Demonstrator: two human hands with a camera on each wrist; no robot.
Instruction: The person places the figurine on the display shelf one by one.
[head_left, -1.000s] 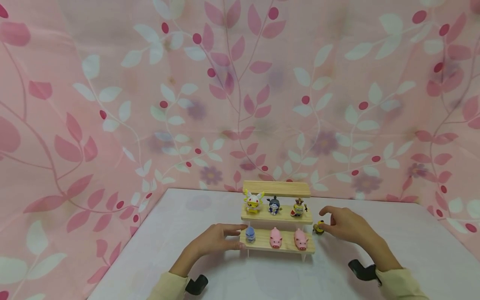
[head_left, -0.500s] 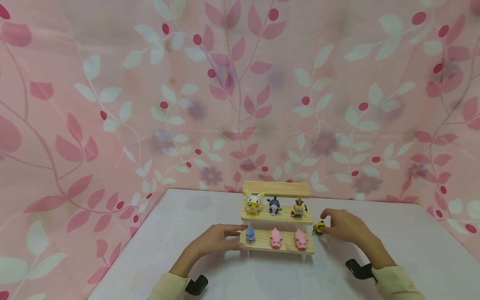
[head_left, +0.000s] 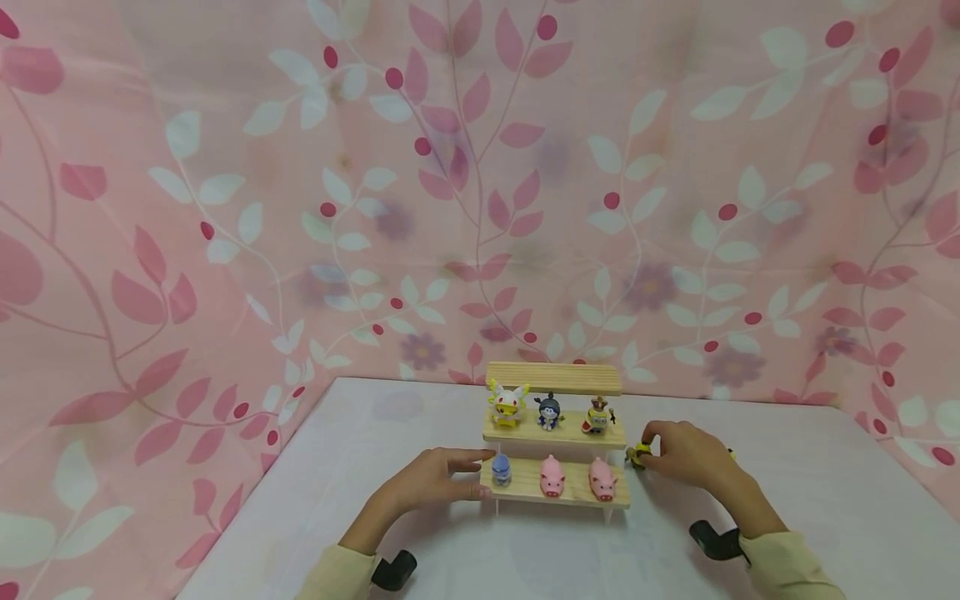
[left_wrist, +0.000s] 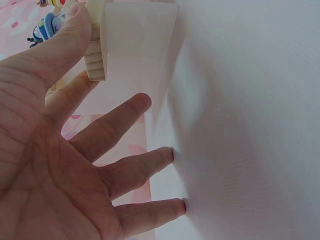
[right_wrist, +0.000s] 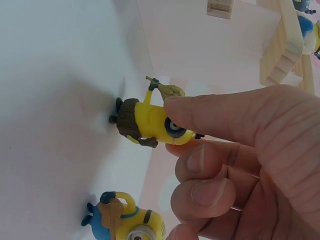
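My left hand (head_left: 433, 478) holds the left end of a tiered wooden display stand (head_left: 525, 491) between thumb and index finger. Its other fingers (left_wrist: 135, 172) are spread, tips down at the white table in the left wrist view. To the right of the stand, my right hand (head_left: 686, 454) pinches a small yellow minion figurine (right_wrist: 157, 122) by the head with thumb and index finger. The figurine wears a brown skirt and has a club; its feet are close to the table. A second minion (right_wrist: 127, 217) with a guitar stands beside it, mostly hidden by my hand in the head view.
A blue figurine (head_left: 501, 471) and two pink pigs (head_left: 552, 477) stand on the lower tier. On the middle tier are a white-and-yellow figurine (head_left: 507, 406), a dark-haired one (head_left: 548, 412) and a crowned minion (head_left: 597, 416). A flowered pink cloth (head_left: 480, 208) hangs behind the table.
My right hand has moved slightly left and down, its index finger lowering toward the thumb over the skirted minion. My left hand and the stand have not moved.
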